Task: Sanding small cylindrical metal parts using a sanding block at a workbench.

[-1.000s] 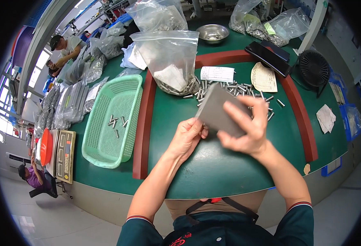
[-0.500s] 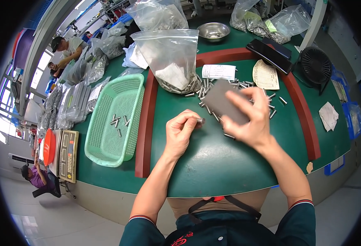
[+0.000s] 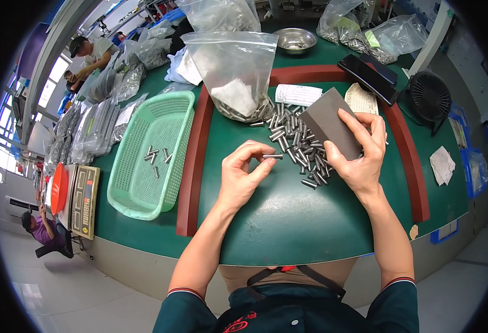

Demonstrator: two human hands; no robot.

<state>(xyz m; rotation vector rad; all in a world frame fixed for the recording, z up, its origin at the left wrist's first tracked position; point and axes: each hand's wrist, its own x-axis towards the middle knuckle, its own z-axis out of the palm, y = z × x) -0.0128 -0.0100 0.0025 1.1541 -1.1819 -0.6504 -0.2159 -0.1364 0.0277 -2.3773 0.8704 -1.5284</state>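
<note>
Now the right hand (image 3: pixel 363 150), gripping a grey block (image 3: pixel 331 123), has swung toward the worktop's (image 3: pixel 288 238) right edge (baring more pins (image 3: pixel 295 133)); the left hand (image 3: pixel 239 176), apart, pinches one metal pin (image 3: pixel 274 156), clear of the block.

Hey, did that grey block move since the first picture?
Yes. Held in the right hand, the grey block has shifted right and upward in view, judged against the white paper slip.

Nearest me, the green tabletop (image 3: pixel 288 227) lies open up to the heap of metal pins (image 3: pixel 295 136); ahead on my left, the tall plastic bag (image 3: pixel 241 69) blocks the way; the red rail (image 3: pixel 190 172) bars a low slide to the green basket (image 3: pixel 171 193), but I could pass above it.
</note>
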